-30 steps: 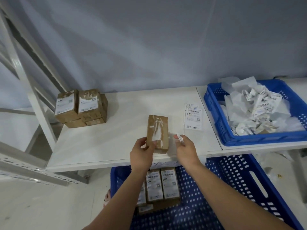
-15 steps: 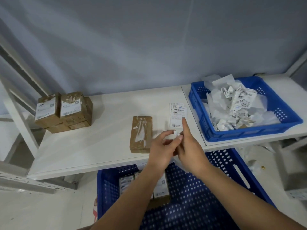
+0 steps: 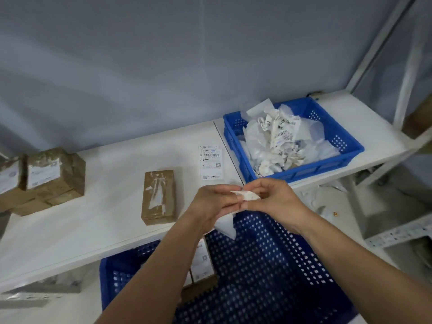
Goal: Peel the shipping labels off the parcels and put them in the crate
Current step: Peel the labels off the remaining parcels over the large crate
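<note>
Risk: the label scrap (image 3: 249, 195) is probably sticky-backed. It may cling to the fingers on release, or fall into the lower crate (image 3: 268, 265) directly under the hands instead of the label crate (image 3: 304, 170), which sits on the worktop (image 3: 105, 218) up and to the right, already heaped with crumpled labels. A loose toss could also bounce off that heap.

Another flat label (image 3: 211, 164) lies on the worktop just beyond the hands, not yet binned. The stripped parcel (image 3: 159, 195) lies apart to the left.

Pose: left hand (image 3: 211, 202) and right hand (image 3: 273, 199) meet over the worktop's front edge, forearms converging. Both sets of fingers are narrow, pinching the scrap between them; a white tail hangs below the left hand.
</note>
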